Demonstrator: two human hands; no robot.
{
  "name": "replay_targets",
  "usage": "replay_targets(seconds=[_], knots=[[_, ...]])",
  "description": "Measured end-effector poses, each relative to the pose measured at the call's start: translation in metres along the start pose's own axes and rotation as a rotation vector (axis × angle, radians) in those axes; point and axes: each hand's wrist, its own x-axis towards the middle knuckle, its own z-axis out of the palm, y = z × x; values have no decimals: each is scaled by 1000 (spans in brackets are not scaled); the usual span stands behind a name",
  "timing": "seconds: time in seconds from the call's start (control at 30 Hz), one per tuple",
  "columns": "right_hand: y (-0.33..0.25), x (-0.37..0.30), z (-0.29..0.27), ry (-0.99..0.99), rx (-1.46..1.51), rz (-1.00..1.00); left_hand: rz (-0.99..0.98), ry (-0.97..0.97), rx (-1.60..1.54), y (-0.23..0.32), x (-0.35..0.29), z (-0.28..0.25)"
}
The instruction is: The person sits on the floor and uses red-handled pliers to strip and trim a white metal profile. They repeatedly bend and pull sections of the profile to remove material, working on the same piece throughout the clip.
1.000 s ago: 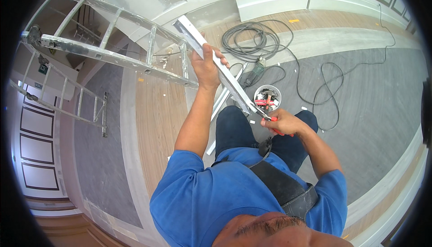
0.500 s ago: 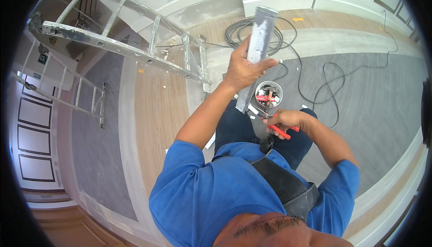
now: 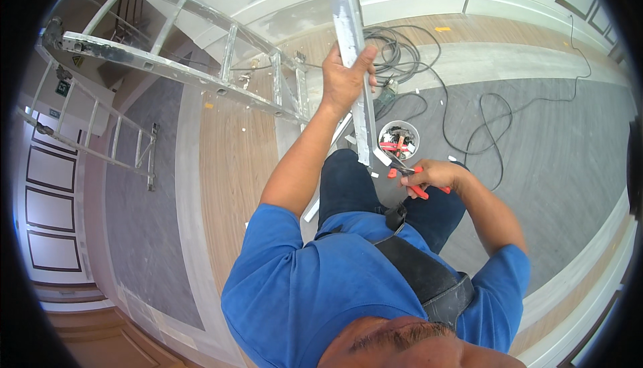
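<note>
My left hand is wrapped round a long grey metal profile smeared with white, its far end angled up and away from me. The profile's near end hangs by my left knee. My right hand grips red-handled pliers just above my right knee. Their dark jaws point at the lower end of the profile. A small white strip sits at the jaw tips; whether it is clamped or joined to the profile I cannot tell.
Beyond my knees stands a white bucket of red-handled tools and dark bits. A green power tool lies beside a coiled black cable trailing right. An aluminium ladder is at left. White scraps dot the grey floor.
My left hand and the profile have shifted left, and the profile now leans the other way. The green power tool has come into sight. My right hand with the pliers has moved slightly right and up.
</note>
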Motion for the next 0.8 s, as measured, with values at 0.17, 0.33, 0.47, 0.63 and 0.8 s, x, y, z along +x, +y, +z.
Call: replay_targets(seconds=[0.17, 0.33, 0.47, 0.63, 0.8], knots=[[-4, -5, -3, -12, -126, -39, -74, -27, -100, -1, 9, -12], [-5, -2, 13, 443, -730, -348, -203, -27, -269, -14, 12, -21], [-3, 3, 25, 915, -1043, -669, -277, 17, -411, -22, 17, -31], [-11, 4, 21, 1083, -1123, -872, -360, 105, -447, -33, 21, -36], [-20, 2, 17, 1126, -1175, -903, -396, 117, -485, -40, 19, -36]])
